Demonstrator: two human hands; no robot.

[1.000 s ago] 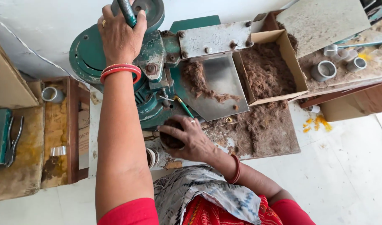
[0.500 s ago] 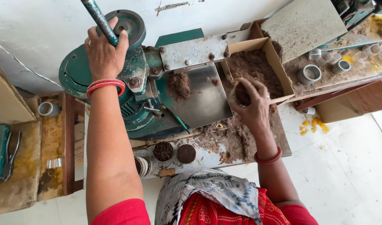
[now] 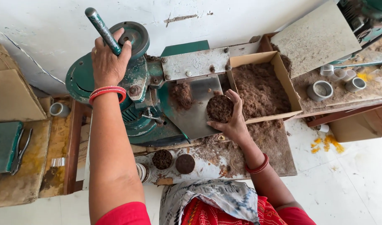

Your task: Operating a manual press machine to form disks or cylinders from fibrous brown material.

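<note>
Here, right hand (image 3: 231,121) cupping brown, seemingly fibrous clump (image 3: 219,108)

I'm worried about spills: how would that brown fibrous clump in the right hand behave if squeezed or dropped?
The clump looks loose and crumbly, like the fibre in the cardboard box, so it would probably shed bits. It seems light. The right hand cups it, suggesting it wouldn't hold shape alone.

Left hand (image 3: 108,62) around green lever (image 3: 102,30); right hand (image 3: 230,121) cupping brown fibre clump (image 3: 219,108).
</note>
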